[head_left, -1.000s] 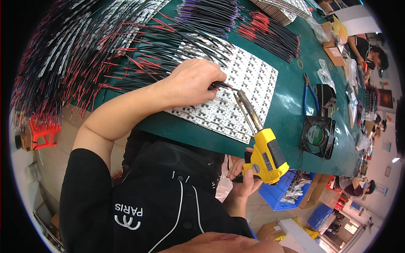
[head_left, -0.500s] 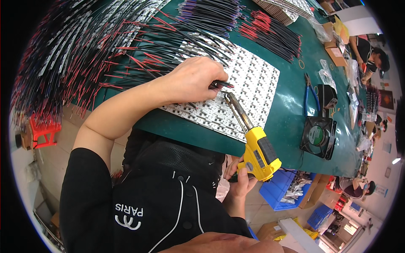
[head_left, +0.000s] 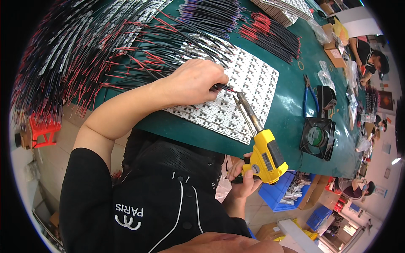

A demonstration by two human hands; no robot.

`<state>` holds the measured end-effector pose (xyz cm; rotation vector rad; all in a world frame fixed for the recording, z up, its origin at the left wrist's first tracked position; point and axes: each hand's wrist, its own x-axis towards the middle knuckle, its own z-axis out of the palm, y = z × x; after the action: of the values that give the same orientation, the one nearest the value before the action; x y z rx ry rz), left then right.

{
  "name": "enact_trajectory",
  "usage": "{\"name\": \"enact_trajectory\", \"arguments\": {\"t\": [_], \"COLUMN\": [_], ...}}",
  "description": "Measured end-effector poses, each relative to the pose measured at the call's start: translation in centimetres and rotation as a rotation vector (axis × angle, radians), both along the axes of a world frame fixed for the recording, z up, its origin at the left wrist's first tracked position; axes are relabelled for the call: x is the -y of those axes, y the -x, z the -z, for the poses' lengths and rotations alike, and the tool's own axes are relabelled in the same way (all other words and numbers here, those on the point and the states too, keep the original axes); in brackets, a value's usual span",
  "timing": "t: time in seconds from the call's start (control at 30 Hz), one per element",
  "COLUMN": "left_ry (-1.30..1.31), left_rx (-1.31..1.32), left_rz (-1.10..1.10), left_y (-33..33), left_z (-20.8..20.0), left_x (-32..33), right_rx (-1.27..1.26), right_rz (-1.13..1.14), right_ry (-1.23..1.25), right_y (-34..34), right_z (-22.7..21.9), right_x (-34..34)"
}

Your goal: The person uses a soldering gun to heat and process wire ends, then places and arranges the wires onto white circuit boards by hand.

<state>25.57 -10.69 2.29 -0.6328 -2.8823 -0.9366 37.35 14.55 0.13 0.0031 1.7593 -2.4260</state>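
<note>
My left hand (head_left: pixel 197 81) is closed in a pinch on black wires (head_left: pixel 222 87) with a bit of red at their ends. It hangs over a panel of small white circuit boards (head_left: pixel 258 86) on the green table. In my right hand (head_left: pixel 244 182), at the table's front edge, is a yellow soldering gun (head_left: pixel 266 157), gripped by its handle. Its long metal tip points up and left, close to the wire ends; I cannot tell whether they touch. Rows of black and red wires (head_left: pixel 154 59) lie across the panel's left part, beyond my left forearm.
Thick bundles of wired boards (head_left: pixel 63 67) cover the table's left side. A black and red wire bundle (head_left: pixel 274 36) lies at the back. Blue-handled pliers (head_left: pixel 311 97) and a black fan (head_left: pixel 317 137) are on the right. A blue bin (head_left: pixel 276 194) stands below the table edge.
The soldering gun and my right hand have shifted a little to the right, and its tip has moved right along the wire ends. My left hand has barely moved.
</note>
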Motion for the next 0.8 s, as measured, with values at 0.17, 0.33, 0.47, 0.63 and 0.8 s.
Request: {"name": "enact_trajectory", "arguments": {"t": [0.17, 0.33, 0.47, 0.63, 0.8], "left_ry": [-0.008, -0.018, -0.015, -0.003, -0.025], "left_rx": [-0.019, -0.023, -0.004, 0.018, -0.01], "left_rz": [0.004, -0.014, -0.013, -0.034, -0.034], "left_y": [-0.1, -0.1, -0.1, 0.0, 0.0], "left_z": [0.1, 0.3, 0.0, 0.2, 0.4], "left_x": [0.0, 0.1, -0.2, -0.2, -0.1], "right_rx": [-0.003, 0.022, 0.041, 0.064, -0.03], "right_rz": [-0.003, -0.008, -0.048, -0.096, 0.014], "right_ry": [-0.027, -0.013, -0.001, -0.009, -0.035], "right_y": [-0.1, -0.3, -0.3, -0.2, -0.2], "right_z": [-0.1, 0.8, 0.7, 0.7, 1.1], "right_x": [0.2, 0.3, -0.2, 0.0, 0.1]}}
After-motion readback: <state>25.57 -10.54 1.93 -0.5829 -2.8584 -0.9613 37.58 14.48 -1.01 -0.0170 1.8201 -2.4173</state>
